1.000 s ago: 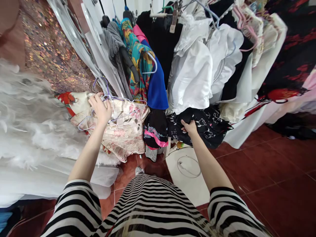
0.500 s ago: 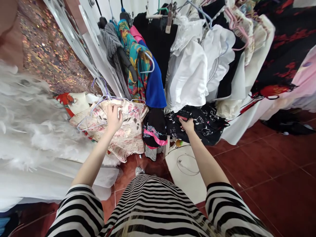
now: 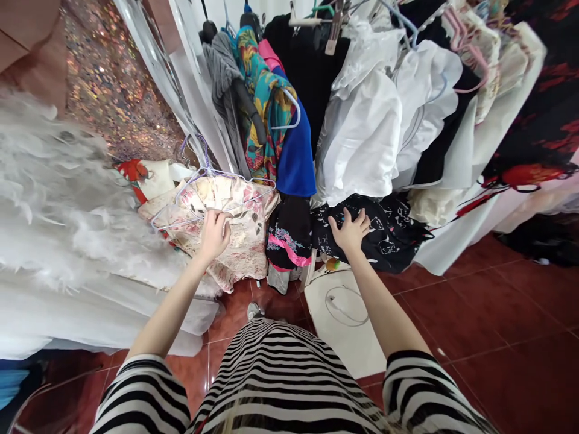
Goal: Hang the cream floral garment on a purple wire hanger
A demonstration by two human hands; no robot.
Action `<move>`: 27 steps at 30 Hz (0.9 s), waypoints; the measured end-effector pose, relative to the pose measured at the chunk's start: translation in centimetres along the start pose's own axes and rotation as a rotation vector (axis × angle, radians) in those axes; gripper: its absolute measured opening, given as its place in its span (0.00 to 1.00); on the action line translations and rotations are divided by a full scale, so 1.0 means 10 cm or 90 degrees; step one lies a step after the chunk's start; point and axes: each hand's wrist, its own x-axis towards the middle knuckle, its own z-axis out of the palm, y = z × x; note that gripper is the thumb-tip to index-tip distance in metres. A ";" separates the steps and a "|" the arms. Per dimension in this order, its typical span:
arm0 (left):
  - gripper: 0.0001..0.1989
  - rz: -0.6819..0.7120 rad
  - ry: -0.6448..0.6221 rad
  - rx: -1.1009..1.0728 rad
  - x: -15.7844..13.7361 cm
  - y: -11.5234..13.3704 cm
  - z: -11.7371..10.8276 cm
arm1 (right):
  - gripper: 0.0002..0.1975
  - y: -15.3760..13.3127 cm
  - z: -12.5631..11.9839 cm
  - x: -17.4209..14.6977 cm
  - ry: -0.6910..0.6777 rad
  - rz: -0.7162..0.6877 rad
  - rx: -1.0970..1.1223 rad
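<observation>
My left hand (image 3: 216,234) is over a cream floral garment (image 3: 244,253), its fingers loosely bent and nothing visible in them. Purple and white wire hangers (image 3: 181,224) lie on that garment, just left of and beyond the hand. My right hand (image 3: 350,232) has its fingers spread above a black garment with white print (image 3: 389,232), and I cannot tell whether it touches the cloth. Between the two hands hangs a black piece with a pink band (image 3: 289,238).
White satin clothing (image 3: 362,138), a blue garment (image 3: 296,160) and a teal floral one (image 3: 253,78) hang ahead. White feathery fabric (image 3: 72,199) fills the left. A white board or seat with a coiled cable (image 3: 346,306) stands over red floor tiles (image 3: 452,307).
My right hand has let go of a dark phone-like device with a lit display and spread its fingers; the device no longer shows. My left hand has moved slightly towards me.
</observation>
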 end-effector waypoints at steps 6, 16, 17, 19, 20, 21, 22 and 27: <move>0.10 -0.007 -0.004 0.012 -0.15 -0.03 -0.03 | 0.24 -0.31 -0.01 -0.12 -0.075 -0.102 -0.020; 0.10 0.011 -0.035 0.024 -0.36 -0.09 -0.01 | 0.12 -0.15 -0.06 -0.35 -0.048 -0.104 -0.056; 0.10 0.011 -0.038 0.029 -0.36 -0.09 0.00 | 0.11 -0.12 -0.05 -0.35 -0.036 -0.108 -0.067; 0.11 0.012 -0.044 0.039 -0.35 -0.10 0.02 | 0.10 -0.08 -0.03 -0.36 -0.014 -0.116 -0.098; 0.11 0.016 -0.044 0.044 -0.35 -0.10 0.03 | 0.10 -0.07 -0.02 -0.36 -0.006 -0.123 -0.112; 0.12 0.022 -0.043 0.047 -0.34 -0.10 0.05 | 0.10 -0.07 -0.01 -0.36 0.000 -0.130 -0.123; 0.12 0.030 -0.040 0.050 -0.34 -0.10 0.06 | 0.09 -0.07 0.00 -0.36 0.002 -0.134 -0.129; 0.12 0.047 -0.031 0.052 -0.37 -0.12 0.07 | 0.07 -0.06 -0.01 -0.35 -0.002 -0.109 -0.101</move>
